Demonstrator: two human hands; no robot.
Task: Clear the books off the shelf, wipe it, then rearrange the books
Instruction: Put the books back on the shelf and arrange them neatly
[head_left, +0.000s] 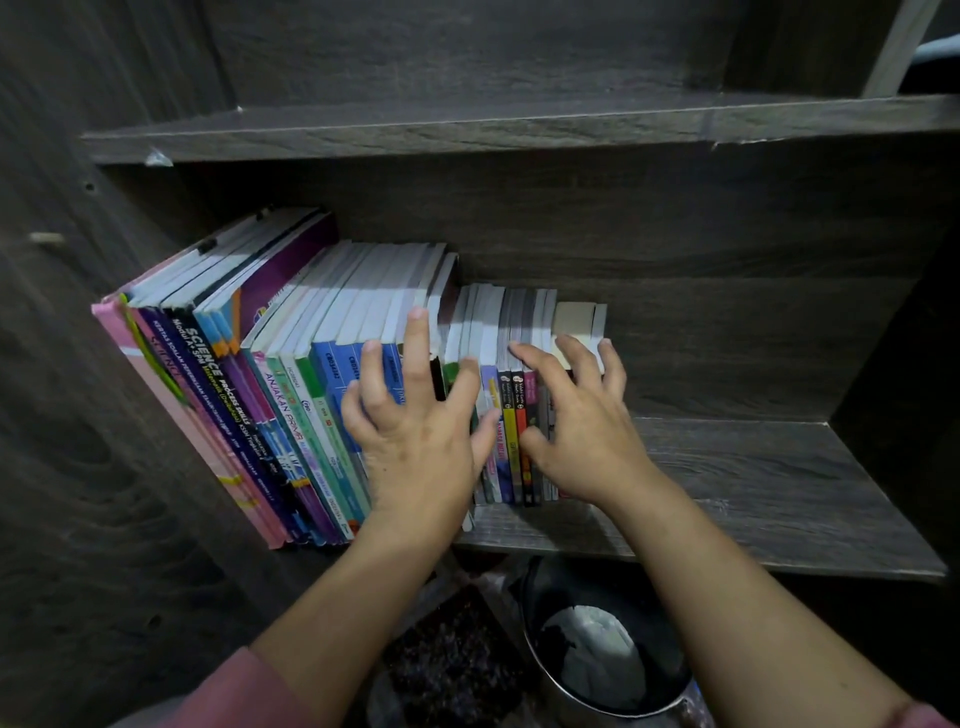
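A row of books stands spine-out on the dark wooden shelf (753, 483), filling its left half. Tall workbooks (208, 395) lean at the far left, mid-size white-topped books (363, 296) stand in the middle, and short paperbacks (511, 415) end the row. My left hand (415, 421) lies spread against the spines of the mid-size books, fingertips reaching over their top edges. My right hand (576, 415) has its fingers hooked over the tops of the short paperbacks at the row's right end, thumb against their spines.
The right half of the shelf board is bare. Another shelf board (519, 130) runs above. Below the shelf stands a dark round bucket (602, 649) holding something white, beside a dark speckled bundle (452, 665). The cabinet's side wall (78, 415) closes the left.
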